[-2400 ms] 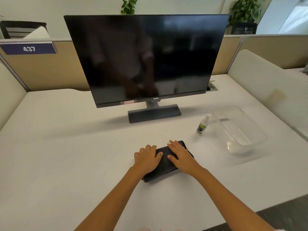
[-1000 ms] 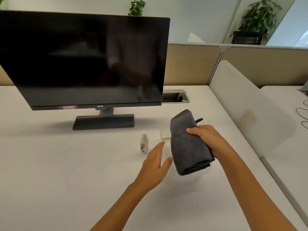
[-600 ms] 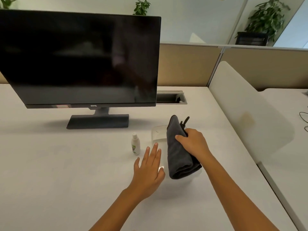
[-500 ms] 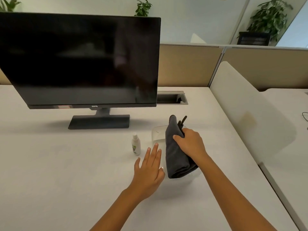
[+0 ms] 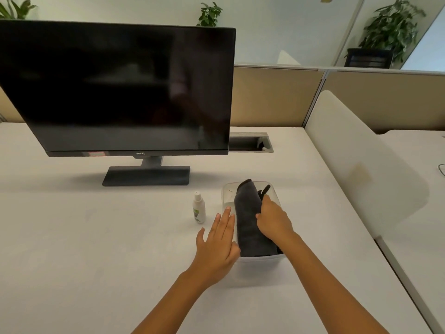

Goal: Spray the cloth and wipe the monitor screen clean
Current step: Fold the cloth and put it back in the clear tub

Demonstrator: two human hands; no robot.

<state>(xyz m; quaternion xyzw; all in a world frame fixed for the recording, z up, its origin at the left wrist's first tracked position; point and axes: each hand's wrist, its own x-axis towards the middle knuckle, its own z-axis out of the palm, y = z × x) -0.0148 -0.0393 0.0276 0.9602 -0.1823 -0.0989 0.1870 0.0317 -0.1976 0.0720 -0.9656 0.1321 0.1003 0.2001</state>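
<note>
Gripping the folded cloth (image 5: 250,225) inside the clear tub (image 5: 225,196), right-hand fingers (image 5: 261,215) curl around it; left-hand fingers (image 5: 225,221) lie straight.

Both hands forward; left hand (image 5: 218,239) flat, fingers straight together; right hand (image 5: 273,221) fingers curled, gripping.

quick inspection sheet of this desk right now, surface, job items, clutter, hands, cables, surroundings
surface: white desk, no spills seen
job's things: black flat monitor upright on its stand; small white spray bottle standing, untouched; folded dark grey cloth lying in the clear plastic tub
clutter: nothing seen
hands: left hand flat, fingers straight, beside the tub; right hand grips the cloth
cables: thin wire at far right edge
surroundings: beige partitions, potted plants, open cable hatch
</note>
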